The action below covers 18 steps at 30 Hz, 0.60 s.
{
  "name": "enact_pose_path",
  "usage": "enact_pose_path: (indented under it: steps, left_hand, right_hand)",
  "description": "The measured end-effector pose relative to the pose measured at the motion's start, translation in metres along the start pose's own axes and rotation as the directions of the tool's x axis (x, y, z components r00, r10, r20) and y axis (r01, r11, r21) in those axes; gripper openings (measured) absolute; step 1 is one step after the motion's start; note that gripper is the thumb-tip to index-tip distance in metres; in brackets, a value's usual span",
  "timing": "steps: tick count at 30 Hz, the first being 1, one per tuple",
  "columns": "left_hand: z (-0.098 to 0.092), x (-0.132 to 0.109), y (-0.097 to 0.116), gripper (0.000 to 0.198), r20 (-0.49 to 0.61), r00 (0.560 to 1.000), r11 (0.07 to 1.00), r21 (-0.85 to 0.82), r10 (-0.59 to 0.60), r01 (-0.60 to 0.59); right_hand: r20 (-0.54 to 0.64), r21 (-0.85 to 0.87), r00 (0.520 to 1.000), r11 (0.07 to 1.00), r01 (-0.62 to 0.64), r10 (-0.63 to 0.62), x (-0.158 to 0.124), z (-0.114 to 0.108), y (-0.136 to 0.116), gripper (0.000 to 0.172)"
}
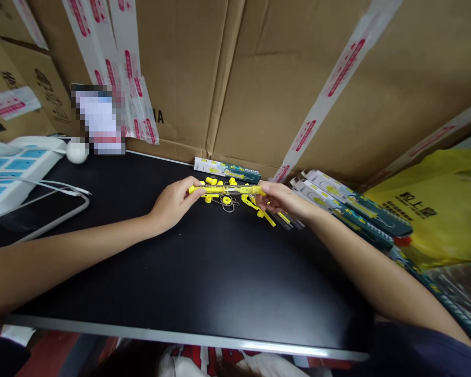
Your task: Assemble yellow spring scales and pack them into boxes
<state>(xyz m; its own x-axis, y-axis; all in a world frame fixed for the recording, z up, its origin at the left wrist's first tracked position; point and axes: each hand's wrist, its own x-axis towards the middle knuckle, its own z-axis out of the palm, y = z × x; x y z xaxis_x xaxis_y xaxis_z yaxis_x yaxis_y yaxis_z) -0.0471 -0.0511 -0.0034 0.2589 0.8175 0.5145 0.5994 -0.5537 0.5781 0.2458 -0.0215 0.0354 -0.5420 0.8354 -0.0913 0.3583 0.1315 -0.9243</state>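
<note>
- We see a brown cardboard wall [180, 68], striped with printed tape, filling the top of the frame.
- Below it, we have a black table [204, 277] across the centre and bottom.
- A yellow plastic bag [451, 209] bulges at the right edge.
- A white power strip [23, 167] with blue sockets lies at the left edge.
- Printed boxes [349, 201] lie stacked right of centre.
- Our left hand [173, 201], near the centre, pinches the tube's left yellow end between thumb and fingers.
- Our right hand [284, 200], right of it, grips the opposite end with its fingertips, the other fingers curled below.
- The clear-and-yellow tube [230, 190] lies level mid-frame, spanning the gap between both sets of fingertips.
- Loose yellow pieces [211, 180] lie scattered around and behind it; we cannot tell whether it touches them.
</note>
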Motion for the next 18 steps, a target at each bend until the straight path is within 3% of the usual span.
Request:
enact_pose_path:
  steps: [3,7,18]
  left_hand:
    - [-0.0005,0.0,-0.0011,0.029,0.002,1.0,0.999,-0.025,-0.022,0.022]
    - [-0.0009,-0.0002,-0.0033,0.03,0.016,1.0,0.999,-0.042,-0.018,0.018]
    - [-0.0026,-0.0013,-0.0019,0.032,0.023,0.999,0.998,-0.049,-0.042,0.043]
  right_hand:
    - [-0.002,0.062,0.997,0.995,0.082,-0.082,-0.0012,-0.0028,-0.0023,0.032]
    - [-0.071,0.115,0.981,0.976,0.186,-0.179,-0.0001,-0.0034,-0.0016,0.043]
    - [-0.075,0.045,0.987,0.988,0.147,-0.143,0.0003,-0.0027,-0.0007,0.038]
